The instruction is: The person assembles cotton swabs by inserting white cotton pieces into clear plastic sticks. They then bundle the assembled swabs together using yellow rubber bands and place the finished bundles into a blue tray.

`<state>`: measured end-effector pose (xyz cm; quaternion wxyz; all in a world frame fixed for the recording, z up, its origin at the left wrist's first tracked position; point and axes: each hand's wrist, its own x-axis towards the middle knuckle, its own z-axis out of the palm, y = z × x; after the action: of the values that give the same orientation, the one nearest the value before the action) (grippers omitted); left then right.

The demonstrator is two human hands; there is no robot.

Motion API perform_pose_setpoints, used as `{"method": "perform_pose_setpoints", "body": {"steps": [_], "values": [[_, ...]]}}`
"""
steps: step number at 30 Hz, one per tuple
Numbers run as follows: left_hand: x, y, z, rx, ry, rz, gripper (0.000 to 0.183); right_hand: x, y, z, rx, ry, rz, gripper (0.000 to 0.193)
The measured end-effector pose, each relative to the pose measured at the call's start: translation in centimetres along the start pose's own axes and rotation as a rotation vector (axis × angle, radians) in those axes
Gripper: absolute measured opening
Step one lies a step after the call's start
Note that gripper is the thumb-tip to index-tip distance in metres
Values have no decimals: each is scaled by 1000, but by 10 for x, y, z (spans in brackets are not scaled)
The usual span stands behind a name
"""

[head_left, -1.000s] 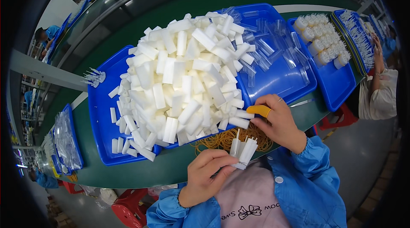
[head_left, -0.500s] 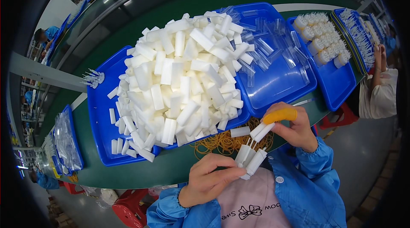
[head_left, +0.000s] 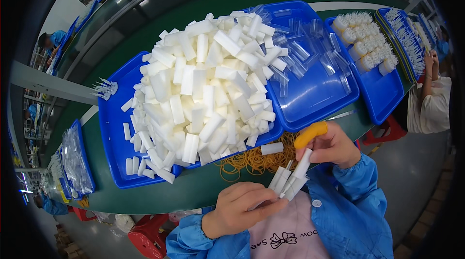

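Note:
My left hand [head_left: 244, 206] grips a white pronged part [head_left: 282, 180] by its lower end, in front of my chest. White foam blocks sit side by side on it, and a thin pin sticks up from one. My right hand [head_left: 334, 146], with a yellow finger cot [head_left: 310, 133] on one finger, pinches a white foam piece [head_left: 303, 161] at its top. That piece stands in line with the part, its lower end against it. Whether a pin runs inside cannot be seen. A loose foam piece [head_left: 272, 148] lies on tan rubber bands [head_left: 252, 164] beyond my hands.
A blue tray [head_left: 114, 133] holds a large heap of white foam pieces [head_left: 203, 89]. Right of it, another blue tray [head_left: 315, 109] holds clear plastic tubes [head_left: 300, 55]. Farther right, a tray [head_left: 380, 99] carries bundled white parts [head_left: 363, 41]. A co-worker [head_left: 428, 104] is at the far right.
My right hand has brought its foam down against the pronged part and tilted it more upright. Less of the pins shows now. My left hand has shifted slightly right.

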<state>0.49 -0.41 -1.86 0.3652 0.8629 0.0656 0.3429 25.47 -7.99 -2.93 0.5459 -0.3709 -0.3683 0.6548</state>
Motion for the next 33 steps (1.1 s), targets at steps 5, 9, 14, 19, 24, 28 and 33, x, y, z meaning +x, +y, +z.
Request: {"method": "perform_pose_setpoints", "body": {"steps": [5,9,14,19,24,28,33], "values": [[3,6,-10,90,-88,43,31,0,-31,11,-436,-110,-33,16],[2,3,-7,-4,-53,18,31,-1,-25,29,-406,-119,15,13],[2,0,-5,-147,14,-365,57,-1,-21,37,-391,22,43,16],[-4,-15,2,-1185,-117,-814,83,5,-21,42,-712,-19,-197,23],[7,-14,7,-1412,36,-923,83,-4,-16,58,-1128,322,-558,43],[14,-11,4,-1514,45,-940,86,-11,-11,71,-1183,330,-521,59],[12,-13,10,-1538,83,-980,87,-9,-6,78,-1221,391,-516,67]]}}
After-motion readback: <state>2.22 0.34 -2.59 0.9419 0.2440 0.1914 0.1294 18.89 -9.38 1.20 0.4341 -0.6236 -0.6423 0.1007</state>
